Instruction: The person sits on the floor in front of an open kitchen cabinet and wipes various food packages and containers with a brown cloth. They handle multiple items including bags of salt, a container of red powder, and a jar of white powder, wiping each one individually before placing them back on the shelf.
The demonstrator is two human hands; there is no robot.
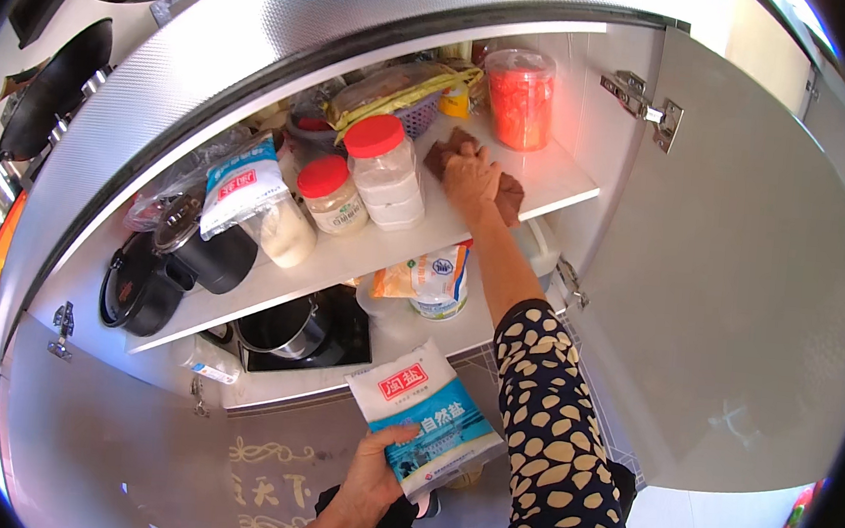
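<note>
In front of the open cabinet, my left hand (379,467) grips a white and blue packet of salt (435,419) by its lower left side. My right hand (473,181) reaches onto the upper shelf (508,186) and presses a folded brown cloth (509,199) against its surface, fingers bent over it. Just behind the cloth stands a clear tub with red contents (520,103). To the left of that hand are a large red-lidded jar of white powder (387,177) and a shorter red-lidded jar (332,197).
Another salt packet (240,190) leans beside black canisters (207,247) on the shelf's left. A purple basket (419,117) sits behind the jars. Below are a pot (283,328) and an orange and white bag (422,276). The open cabinet door (729,278) stands at the right.
</note>
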